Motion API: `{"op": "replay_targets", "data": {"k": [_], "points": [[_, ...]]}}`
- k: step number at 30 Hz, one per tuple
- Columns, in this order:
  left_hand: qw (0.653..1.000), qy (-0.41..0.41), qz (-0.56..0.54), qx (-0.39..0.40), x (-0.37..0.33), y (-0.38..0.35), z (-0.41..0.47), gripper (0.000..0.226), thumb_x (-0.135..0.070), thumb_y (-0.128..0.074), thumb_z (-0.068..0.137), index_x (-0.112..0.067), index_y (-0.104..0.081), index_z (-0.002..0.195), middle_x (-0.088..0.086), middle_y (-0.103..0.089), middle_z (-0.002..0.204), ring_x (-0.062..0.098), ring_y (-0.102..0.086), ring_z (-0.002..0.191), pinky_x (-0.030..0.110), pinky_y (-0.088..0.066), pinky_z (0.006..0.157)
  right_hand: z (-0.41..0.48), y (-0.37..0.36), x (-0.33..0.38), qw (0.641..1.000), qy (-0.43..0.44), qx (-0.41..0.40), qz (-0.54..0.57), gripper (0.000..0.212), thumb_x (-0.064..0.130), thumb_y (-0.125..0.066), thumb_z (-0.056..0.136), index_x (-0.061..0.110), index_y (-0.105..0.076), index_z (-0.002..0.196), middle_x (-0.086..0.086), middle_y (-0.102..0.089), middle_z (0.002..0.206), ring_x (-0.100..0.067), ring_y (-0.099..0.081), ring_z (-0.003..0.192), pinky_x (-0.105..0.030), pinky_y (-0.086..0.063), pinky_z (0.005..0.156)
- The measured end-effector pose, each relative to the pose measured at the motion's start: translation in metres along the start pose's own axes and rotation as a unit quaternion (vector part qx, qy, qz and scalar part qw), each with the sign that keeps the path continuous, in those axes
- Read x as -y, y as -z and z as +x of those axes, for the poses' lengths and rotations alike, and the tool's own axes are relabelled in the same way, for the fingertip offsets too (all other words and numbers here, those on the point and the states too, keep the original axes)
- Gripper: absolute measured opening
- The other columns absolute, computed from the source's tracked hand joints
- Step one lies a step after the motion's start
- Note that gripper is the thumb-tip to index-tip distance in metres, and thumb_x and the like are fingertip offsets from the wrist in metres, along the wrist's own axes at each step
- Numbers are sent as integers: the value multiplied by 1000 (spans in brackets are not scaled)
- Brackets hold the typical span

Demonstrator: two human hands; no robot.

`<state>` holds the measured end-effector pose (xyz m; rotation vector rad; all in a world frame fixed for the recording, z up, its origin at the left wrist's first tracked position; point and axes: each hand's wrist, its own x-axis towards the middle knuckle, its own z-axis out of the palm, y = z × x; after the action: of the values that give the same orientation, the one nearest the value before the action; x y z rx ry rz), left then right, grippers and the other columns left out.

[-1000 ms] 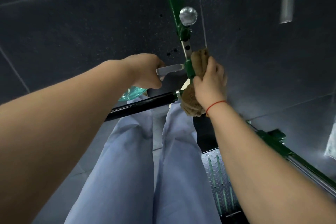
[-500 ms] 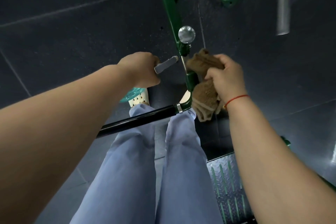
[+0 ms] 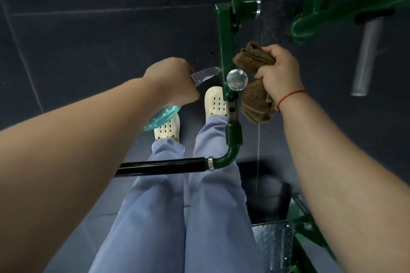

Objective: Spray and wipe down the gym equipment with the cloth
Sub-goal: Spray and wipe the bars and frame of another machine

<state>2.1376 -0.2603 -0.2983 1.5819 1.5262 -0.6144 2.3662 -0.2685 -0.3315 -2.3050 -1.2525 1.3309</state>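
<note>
Beside the green bar [image 3: 226, 40], hands [image 3: 173, 82] [image 3: 277, 73] grip bottle [image 3: 160, 117] and cloth [image 3: 255, 99].

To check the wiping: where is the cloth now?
Head view, right of centre: the right hand grips the cloth beside the green bar, next to the shiny knob.

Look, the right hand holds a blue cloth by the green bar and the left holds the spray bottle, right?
The cloth is brown, not blue; the head view shows it. The right hand does hold it by the green bar, and the left hand holds the spray bottle.
</note>
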Motion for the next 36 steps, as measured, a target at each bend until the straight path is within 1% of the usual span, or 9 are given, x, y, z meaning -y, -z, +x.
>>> {"op": "replay_targets", "data": {"k": [4,7,11,15,18,20,23,27,36], "points": [[1000,0,-6,24,-6,1,7,18,-28,-62,84,-24,-71,100,2,-64,79,26,-60,70,27,-41,55,24,5,2,998,52,3,-28,48,-2,-68,80,20,-66,123,2,-48,118,-19,-55,115,-26,-47,99],[997,11,-71,22,-9,2,17,21,-26,-62,86,-30,-70,105,1,-68,88,27,-65,83,31,-49,66,41,5,7,982,140,111,-59,54,2,-71,82,24,-64,132,1,-49,125,-22,-51,123,-31,-40,111],[992,33,-122,11,-13,3,31,19,-24,-63,86,-29,-69,104,0,-66,84,26,-63,80,30,-44,61,57,-1,19,896,319,172,-258,49,10,-71,85,31,-67,129,-2,-55,135,-34,-46,126,-50,-40,105],[989,60,-134,-1,-11,-2,36,19,-24,-64,87,-29,-68,104,0,-65,84,26,-61,80,30,-40,59,71,-6,34,790,457,102,-396,50,1,-71,75,25,-73,118,-7,-65,126,-41,-55,113,-49,-42,83],[983,84,-164,-8,-6,-5,38,16,-26,-66,87,-26,-67,102,0,-63,82,27,-60,80,30,-38,58,80,-27,50,743,477,55,-467,39,5,-68,81,19,-72,117,-9,-66,120,-40,-57,108,-47,-44,79],[981,88,-174,-11,-3,-5,37,12,-27,-65,87,-26,-66,99,0,-61,80,27,-59,79,30,-37,58,79,-43,62,742,445,23,-501,32,8,-61,89,14,-66,119,-10,-64,119,-38,-55,109,-44,-43,79],[978,87,-190,-8,3,-3,33,9,-26,-64,87,-27,-64,96,1,-63,82,23,-59,76,30,-39,58,77,-62,74,782,356,2,-511,36,8,-55,93,15,-57,129,-12,-55,129,-36,-48,118,-43,-41,84],[966,100,-240,-15,6,1,30,9,-21,-65,86,-19,-68,94,5,-64,79,24,-59,71,34,-43,62,75,-62,80,818,288,29,-498,54,18,-65,89,26,-49,140,-6,-43,146,-32,-39,130,-41,-38,94],[960,86,-266,-29,2,11,15,14,-19,-64,84,-19,-71,97,9,-70,89,32,-66,86,46,-55,80,69,-9,47,828,334,292,-342,41,21,-67,90,49,-66,119,24,-55,133,-24,-39,127,-53,-37,106]]}}
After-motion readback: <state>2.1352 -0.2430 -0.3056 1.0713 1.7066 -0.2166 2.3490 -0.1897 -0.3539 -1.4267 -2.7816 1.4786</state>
